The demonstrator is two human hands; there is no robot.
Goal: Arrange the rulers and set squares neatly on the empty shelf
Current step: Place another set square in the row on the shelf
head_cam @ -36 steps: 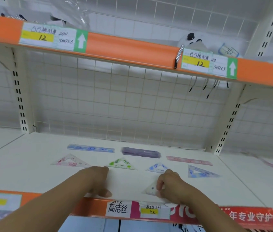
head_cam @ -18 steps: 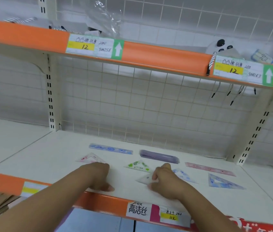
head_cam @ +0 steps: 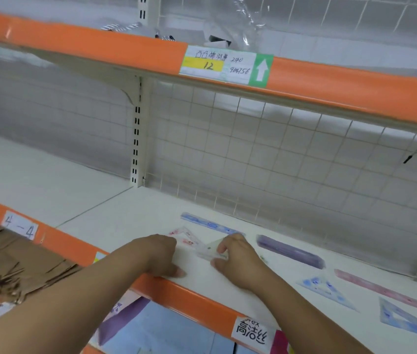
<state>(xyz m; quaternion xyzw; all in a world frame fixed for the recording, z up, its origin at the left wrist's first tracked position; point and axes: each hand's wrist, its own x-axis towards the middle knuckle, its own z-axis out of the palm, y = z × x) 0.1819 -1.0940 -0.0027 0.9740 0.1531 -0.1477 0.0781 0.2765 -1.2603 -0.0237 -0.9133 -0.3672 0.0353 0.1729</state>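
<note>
leftward our right hand (head_cam: 238, 261) has slid the clear plastic triangular set square (head_cam: 211, 251), pinching its right edge; whether our left hand (head_cam: 156, 254) grips anything, we cannot tell.

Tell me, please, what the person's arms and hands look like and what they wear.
The left forearm and right forearm are bare, no sleeve in view. The left hand and right hand wear no gloves; no ring, watch or bracelet is visible.

Near the front edge of the shelf (head_cam: 115, 221), the right hand (head_cam: 238, 261) covers part of a clear set square (head_cam: 211, 251); the left hand (head_cam: 156, 254) hides a corner of a pink set square (head_cam: 187, 236).
</note>
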